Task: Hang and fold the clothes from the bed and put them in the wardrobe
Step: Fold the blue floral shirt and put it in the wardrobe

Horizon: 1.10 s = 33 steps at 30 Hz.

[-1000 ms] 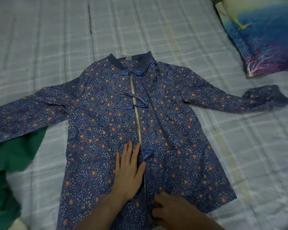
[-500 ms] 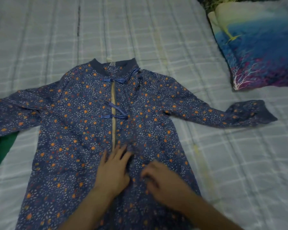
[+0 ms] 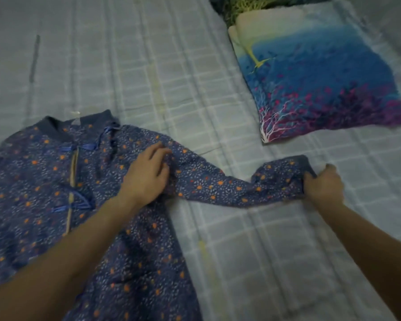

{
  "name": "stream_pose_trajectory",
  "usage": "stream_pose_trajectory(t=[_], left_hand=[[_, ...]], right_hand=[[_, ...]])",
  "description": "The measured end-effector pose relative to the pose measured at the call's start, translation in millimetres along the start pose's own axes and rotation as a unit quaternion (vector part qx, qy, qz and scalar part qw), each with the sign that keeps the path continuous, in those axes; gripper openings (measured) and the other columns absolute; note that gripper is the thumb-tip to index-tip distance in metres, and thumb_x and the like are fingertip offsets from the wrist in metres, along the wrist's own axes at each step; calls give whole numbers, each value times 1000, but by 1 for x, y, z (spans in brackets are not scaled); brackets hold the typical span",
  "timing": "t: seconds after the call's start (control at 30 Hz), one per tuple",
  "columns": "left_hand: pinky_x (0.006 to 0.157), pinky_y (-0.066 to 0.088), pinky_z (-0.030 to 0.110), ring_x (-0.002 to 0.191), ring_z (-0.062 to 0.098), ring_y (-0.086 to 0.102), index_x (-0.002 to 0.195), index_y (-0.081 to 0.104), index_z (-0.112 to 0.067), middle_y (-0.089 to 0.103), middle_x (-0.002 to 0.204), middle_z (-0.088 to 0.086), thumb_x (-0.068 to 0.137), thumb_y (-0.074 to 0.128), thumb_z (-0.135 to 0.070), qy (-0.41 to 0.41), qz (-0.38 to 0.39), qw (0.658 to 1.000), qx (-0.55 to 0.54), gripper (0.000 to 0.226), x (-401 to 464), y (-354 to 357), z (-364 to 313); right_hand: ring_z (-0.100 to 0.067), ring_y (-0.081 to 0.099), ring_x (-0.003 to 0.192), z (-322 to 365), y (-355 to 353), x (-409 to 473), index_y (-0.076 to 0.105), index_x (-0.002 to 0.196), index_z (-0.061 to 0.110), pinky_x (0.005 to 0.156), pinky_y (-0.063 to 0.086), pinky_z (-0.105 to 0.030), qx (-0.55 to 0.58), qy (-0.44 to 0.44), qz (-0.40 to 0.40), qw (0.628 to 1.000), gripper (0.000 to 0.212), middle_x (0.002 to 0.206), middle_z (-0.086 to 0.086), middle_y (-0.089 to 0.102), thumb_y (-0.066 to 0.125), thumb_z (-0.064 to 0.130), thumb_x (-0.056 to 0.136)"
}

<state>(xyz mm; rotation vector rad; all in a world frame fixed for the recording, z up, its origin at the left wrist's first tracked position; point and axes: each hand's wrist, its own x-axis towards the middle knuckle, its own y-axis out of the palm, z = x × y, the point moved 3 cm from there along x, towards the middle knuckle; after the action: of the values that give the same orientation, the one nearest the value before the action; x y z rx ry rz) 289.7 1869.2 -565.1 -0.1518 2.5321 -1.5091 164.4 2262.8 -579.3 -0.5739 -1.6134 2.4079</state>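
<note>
Here, in the head view, I am looking down at 1 garment, the blue floral jacket (image 3: 56, 193), lying front-up on the checked bedsheet (image 3: 241, 262) with its collar pointing away from me. My left hand (image 3: 146, 174) is lying on the jacket at the shoulder seam, fingers loosely bent and pressing the cloth rather than gripping it. My right hand (image 3: 323, 186) is clenching the cuff of the sleeve (image 3: 218, 184), fingers curled round the fabric. The sleeve is running sideways, its long axis stretching from the left hand out to the right hand, so the right hand is the nearer one to the free end. I judge the fold is turning on carrying that cuff leftward across the chest, hinging at the pinned shoulder. A printed pillow (image 3: 322, 77) is sitting well beyond.
</note>
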Motion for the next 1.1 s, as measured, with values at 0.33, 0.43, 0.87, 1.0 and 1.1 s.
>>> stream_pose_trajectory(t=[0.33, 0.43, 0.87, 1.0, 1.1], left_hand=[[122, 7, 49, 151, 23, -3, 154, 8, -44, -7, 165, -5, 81, 52, -76, -159, 27, 986, -47, 91, 25, 26, 44], [121, 3, 51, 151, 26, -9, 155, 5, -40, -10, 165, -1, 70, 45, -88, -195, 69, 978, 25, 106, 32, 33, 36], [116, -1, 62, 151, 25, -8, 154, 18, -38, -6, 165, -2, 92, 25, -54, 71, -26, 985, 156, 64, 18, 69, -65], [114, -7, 65, 147, 28, -24, 153, -9, -42, -23, 162, -3, 96, 10, -60, -14, 127, 976, 178, 63, 15, 110, -85], [112, -14, 64, 144, 27, -32, 151, -15, -43, -31, 159, -5, 99, 15, -62, -28, 187, 968, 164, 63, 21, 111, -83]], right_hand=[[-30, 61, 80, -21, -68, 62, 60, 118, 13, 78, 52, -44, 259, -33, 119, 958, 34, 89, -18, 65, 58, 0, 87], [-27, 59, 84, -32, -60, 47, 63, 97, 5, 76, 44, -34, 159, -44, 200, 966, 22, 87, -14, 64, 55, -9, 83], [-14, 68, 60, -45, -49, 40, 68, 95, 8, 57, 58, -25, 326, 79, 157, 929, 19, 91, -15, 69, 77, 16, 80], [-25, 63, 81, -30, -69, 41, 60, 87, 20, 70, 53, -37, 369, 71, 88, 922, 9, 98, -14, 66, 66, 14, 88], [-30, 60, 79, -18, -65, 26, 58, 95, 10, 77, 53, -47, 268, 69, 137, 951, 10, 91, -16, 62, 64, 17, 91]])
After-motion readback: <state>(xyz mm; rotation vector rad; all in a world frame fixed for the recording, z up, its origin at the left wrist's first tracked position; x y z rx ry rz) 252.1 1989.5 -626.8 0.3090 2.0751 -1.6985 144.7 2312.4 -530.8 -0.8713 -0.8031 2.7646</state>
